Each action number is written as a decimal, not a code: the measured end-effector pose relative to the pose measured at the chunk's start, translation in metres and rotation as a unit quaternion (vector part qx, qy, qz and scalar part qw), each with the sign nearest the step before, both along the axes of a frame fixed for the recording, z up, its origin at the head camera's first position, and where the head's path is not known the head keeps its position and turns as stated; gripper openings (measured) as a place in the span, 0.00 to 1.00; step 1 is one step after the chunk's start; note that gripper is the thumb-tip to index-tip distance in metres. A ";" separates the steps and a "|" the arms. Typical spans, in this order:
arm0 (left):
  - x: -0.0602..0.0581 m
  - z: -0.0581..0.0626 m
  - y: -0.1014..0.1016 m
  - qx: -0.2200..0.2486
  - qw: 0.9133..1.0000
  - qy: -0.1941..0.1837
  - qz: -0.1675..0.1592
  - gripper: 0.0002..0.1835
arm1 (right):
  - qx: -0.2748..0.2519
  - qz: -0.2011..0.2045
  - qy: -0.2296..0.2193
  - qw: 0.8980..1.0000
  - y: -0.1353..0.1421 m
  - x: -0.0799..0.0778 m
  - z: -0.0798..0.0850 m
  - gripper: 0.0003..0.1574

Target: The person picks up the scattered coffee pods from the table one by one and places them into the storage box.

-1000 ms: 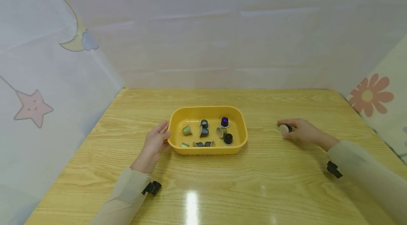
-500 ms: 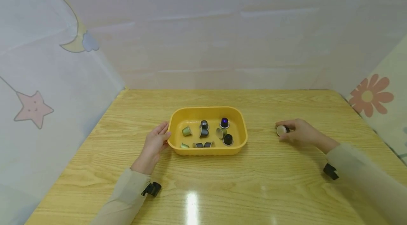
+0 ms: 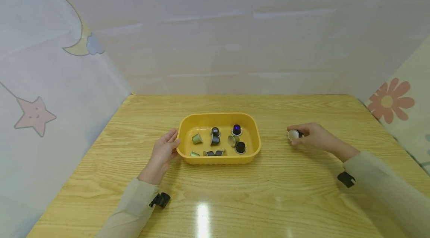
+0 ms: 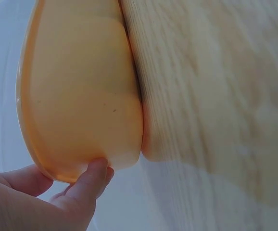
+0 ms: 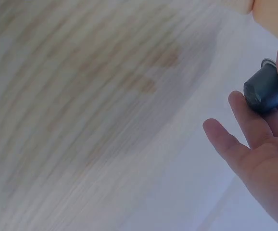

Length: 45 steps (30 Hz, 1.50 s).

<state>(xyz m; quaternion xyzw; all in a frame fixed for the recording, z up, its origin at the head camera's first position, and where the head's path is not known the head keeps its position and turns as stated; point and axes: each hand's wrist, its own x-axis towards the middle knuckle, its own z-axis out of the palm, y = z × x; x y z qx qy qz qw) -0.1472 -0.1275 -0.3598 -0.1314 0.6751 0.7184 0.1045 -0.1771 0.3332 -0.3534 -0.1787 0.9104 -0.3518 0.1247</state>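
Observation:
My left hand [image 3: 162, 154] holds the left end of a yellow plastic bin [image 3: 218, 160], its fingers along the outer wall. In the left wrist view the thumb [image 4: 98, 168] presses the bin's wall [image 4: 81, 96]. Out to the right, my right hand [image 3: 315, 137] pinches a dark coffee capsule [image 3: 293, 135] whose pale lid faces left. The right wrist view shows that capsule's dark, tapered body [image 5: 265, 89] between thumb and fingers. Inside the bin lie several more capsules, among them a green one [image 3: 196, 138], a purple one [image 3: 236, 129] and a black one [image 3: 240, 147].
The bin stands on a wood-grain table [image 3: 268, 197] with a pale patterned sheet [image 3: 215, 43] rising behind and at both sides. A black wrist camera [image 3: 161, 200] sits on the left sleeve, another [image 3: 346, 179] on the right.
My right hand has drifted slightly left toward the bin, carrying the capsule. Left hand, bin and the capsules inside it stay where they were.

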 end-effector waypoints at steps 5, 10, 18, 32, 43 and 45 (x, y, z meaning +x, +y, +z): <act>0.000 0.000 -0.001 -0.007 1.000 -0.002 0.000 0.30 | -0.011 0.003 -0.010 1.000 -0.008 0.003 0.006 0.38; -0.001 -0.001 -0.001 -0.010 1.000 -0.002 -0.002 0.30 | -0.020 0.010 -0.012 1.000 -0.014 0.004 0.012 0.38; 0.002 0.002 0.000 -0.009 1.000 0.002 -0.006 0.31 | -0.031 0.025 -0.008 0.999 -0.022 0.004 0.026 0.35; 0.001 0.002 0.000 -0.004 1.000 -0.004 0.006 0.30 | -0.048 0.027 0.002 0.998 -0.038 0.004 0.039 0.37; 0.001 0.003 0.001 -0.004 1.000 -0.004 0.006 0.30 | -0.028 0.031 0.017 0.999 -0.056 0.001 0.044 0.37; 0.002 0.003 0.001 -0.003 1.000 -0.003 0.007 0.30 | -0.025 0.031 0.022 0.999 -0.060 0.000 0.044 0.38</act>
